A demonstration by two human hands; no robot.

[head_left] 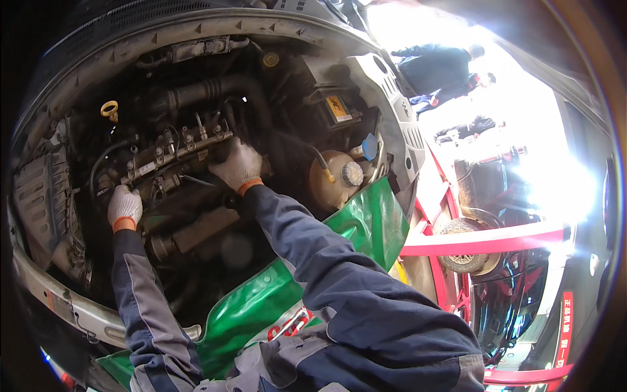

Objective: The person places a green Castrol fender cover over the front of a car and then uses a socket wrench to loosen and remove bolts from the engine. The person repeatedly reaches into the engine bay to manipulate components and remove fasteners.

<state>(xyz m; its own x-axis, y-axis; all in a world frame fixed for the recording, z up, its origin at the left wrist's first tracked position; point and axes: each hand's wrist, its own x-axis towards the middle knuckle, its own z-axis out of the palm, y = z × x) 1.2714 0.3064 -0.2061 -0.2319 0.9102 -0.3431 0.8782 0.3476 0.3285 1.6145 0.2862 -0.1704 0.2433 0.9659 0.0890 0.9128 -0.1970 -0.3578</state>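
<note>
A metal fuel rail [176, 159] with several injector-like fittings lies slantwise over the dark engine. My left hand [124, 205], in a white knit glove with an orange cuff, is closed at the rail's left end. The matching glove on my right hand [236, 166] is closed at the rail's underside near its right end; most of those fingertips are hidden. Beneath the rail, a thin metal piece [198, 180] sticks out between my hands. Behind it runs a ribbed black air hose [196, 95].
A yellow dipstick ring [110, 110] stands at the far left. Right of my hands are a coolant tank [333, 179], a battery [336, 110] and a blue cap [369, 147]. Green fender cover [251, 304] drapes the near edge. Beyond are red lift arms [483, 240] and people [434, 72].
</note>
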